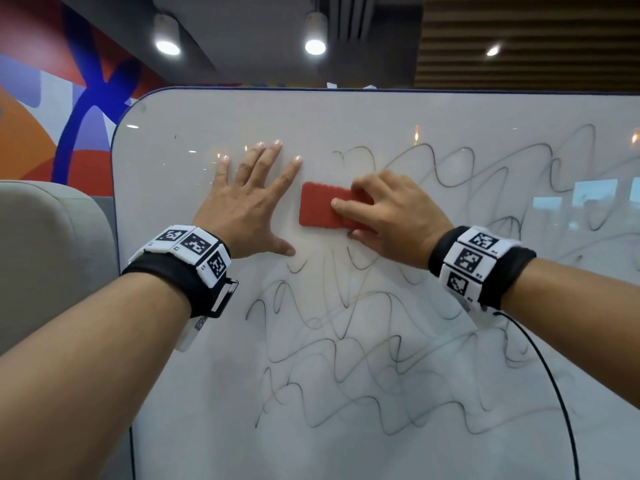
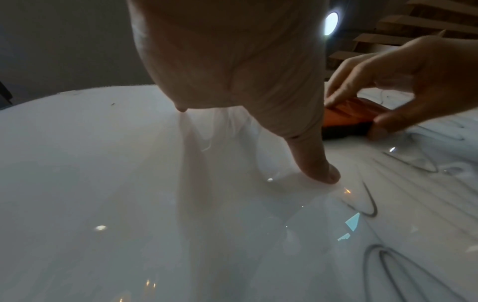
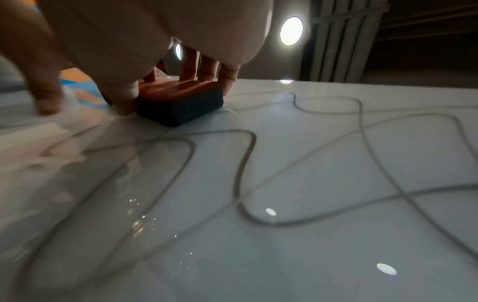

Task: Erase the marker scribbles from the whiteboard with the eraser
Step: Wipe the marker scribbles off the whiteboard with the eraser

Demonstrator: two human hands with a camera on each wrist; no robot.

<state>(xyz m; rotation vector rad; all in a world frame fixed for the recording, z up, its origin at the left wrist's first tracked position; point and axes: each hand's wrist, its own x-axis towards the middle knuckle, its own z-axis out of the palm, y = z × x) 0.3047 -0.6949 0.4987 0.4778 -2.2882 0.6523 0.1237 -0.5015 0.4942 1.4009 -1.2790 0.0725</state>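
Note:
A white whiteboard [image 1: 207, 393] fills the view, covered with looping dark marker scribbles [image 1: 363, 368] across its middle and right. My right hand [image 1: 388, 216] grips a red eraser [image 1: 320, 209] with a dark felt base [image 3: 181, 108] and presses it flat on the board. My left hand [image 1: 249, 199] lies flat on the board just left of the eraser, fingers spread and straight. In the left wrist view its thumb [image 2: 318, 163] touches the board beside the eraser [image 2: 346, 116]. The patch around the eraser has no lines.
A grey padded chair back [image 1: 48, 258] stands left of the board. A colourful wall mural [image 1: 69, 98] lies behind it. A thin black cable [image 1: 554, 382] hangs from my right wristband across the board. Ceiling lamps [image 1: 315, 46] shine above.

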